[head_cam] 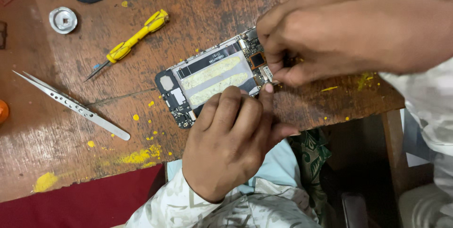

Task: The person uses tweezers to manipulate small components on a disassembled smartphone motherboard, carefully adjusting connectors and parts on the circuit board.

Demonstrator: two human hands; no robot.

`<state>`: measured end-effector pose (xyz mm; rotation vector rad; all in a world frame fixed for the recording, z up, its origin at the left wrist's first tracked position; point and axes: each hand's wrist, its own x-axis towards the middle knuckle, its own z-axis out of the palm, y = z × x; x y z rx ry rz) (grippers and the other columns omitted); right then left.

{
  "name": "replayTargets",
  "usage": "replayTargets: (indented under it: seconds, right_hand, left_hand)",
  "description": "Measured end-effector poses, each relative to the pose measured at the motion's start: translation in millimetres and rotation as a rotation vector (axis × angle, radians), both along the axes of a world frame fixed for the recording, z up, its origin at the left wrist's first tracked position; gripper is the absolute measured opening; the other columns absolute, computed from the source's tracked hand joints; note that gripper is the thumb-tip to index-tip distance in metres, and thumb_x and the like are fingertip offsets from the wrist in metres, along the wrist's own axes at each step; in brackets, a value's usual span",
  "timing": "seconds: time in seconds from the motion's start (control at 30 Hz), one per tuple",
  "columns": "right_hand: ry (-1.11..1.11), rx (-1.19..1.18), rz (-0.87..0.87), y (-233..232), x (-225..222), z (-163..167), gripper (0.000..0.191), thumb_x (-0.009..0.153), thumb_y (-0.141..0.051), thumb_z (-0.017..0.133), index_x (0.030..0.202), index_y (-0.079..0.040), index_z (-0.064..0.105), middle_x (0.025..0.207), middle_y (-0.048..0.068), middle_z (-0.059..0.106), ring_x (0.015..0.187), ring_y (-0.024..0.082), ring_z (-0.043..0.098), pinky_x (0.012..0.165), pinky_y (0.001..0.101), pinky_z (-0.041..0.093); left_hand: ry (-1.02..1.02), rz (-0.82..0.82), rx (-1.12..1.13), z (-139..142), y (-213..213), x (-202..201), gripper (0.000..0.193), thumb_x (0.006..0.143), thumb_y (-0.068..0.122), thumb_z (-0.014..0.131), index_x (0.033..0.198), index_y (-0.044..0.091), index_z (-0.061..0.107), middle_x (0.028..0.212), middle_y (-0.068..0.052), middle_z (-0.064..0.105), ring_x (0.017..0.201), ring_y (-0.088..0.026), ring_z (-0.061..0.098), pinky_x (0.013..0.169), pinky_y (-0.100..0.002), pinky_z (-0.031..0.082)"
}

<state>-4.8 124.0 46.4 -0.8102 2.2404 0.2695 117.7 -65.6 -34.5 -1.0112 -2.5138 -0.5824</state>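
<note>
Opened phone [207,79] lay on the wooden table [71,152], back cover already off
Left hand [231,138] pressed its near edge; right hand [302,44] fingers pinched together at the top circuit board, parts not yet lifted

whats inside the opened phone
Inside the opened phone: two pale adhesive strips on a grey plate, and circuit boards at both ends. The hands cover its upper right end and lower edge.

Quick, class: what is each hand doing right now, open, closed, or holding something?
Left hand: fingers curled, pressing on the opened phone.
Right hand: fingertips pinched at the phone's top end; what they pinch cannot be told.
</note>
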Motion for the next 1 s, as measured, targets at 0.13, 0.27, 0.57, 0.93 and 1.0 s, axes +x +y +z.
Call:
replayTargets:
  seconds: [0.13,0.27,0.57,0.93,1.0]
  right_hand:
    - [0.063,-0.159,-0.015,14,0,-6,0.032,0.091,-0.042,0.066,0.109,-0.018,0.077,0.110,-0.006,0.068,0.096,0.014,0.068,0.088,0.0312,0.056]
    - [0.304,-0.750,0.055,45,24,-19,0.042,0.084,-0.033,0.071,0.116,-0.006,0.074,0.123,0.009,0.067,0.114,0.028,0.065,0.097,0.0407,0.053]
    - [0.494,-0.924,-0.032,65,63,-65,0.049,0.078,-0.029,0.080,0.118,-0.002,0.072,0.125,0.011,0.071,0.124,0.030,0.063,0.107,0.0440,0.052]
    - [0.600,-0.993,-0.261,33,116,-67,0.036,0.077,-0.016,0.087,0.107,0.001,0.075,0.115,0.013,0.073,0.115,0.029,0.067,0.104,0.0445,0.053]
    - [0.617,-1.012,-0.281,34,119,-70,0.036,0.077,-0.014,0.088,0.106,0.002,0.075,0.115,0.014,0.072,0.115,0.030,0.067,0.104,0.0451,0.053]
  left_hand:
    - [-0.003,-0.006,-0.003,-1,1,0,0.058,0.105,0.047,0.069,0.129,-0.006,0.069,0.103,-0.010,0.058,0.108,-0.031,0.059,0.090,-0.041,0.051]
    - [-0.017,-0.001,-0.002,-2,1,1,0.059,0.103,0.047,0.069,0.130,-0.006,0.069,0.103,-0.010,0.059,0.108,-0.032,0.060,0.090,-0.041,0.051]
    - [-0.015,0.020,0.007,3,1,4,0.052,0.103,0.043,0.072,0.129,-0.003,0.070,0.105,-0.010,0.060,0.110,-0.032,0.060,0.093,-0.043,0.051]
    - [0.043,-0.056,-0.046,0,-27,11,0.041,0.106,0.036,0.072,0.125,0.000,0.073,0.112,-0.016,0.067,0.108,-0.034,0.065,0.091,-0.045,0.052]
    - [0.081,-0.070,-0.060,-4,-28,10,0.042,0.108,0.038,0.071,0.127,0.000,0.073,0.113,-0.016,0.068,0.109,-0.033,0.065,0.092,-0.045,0.052]
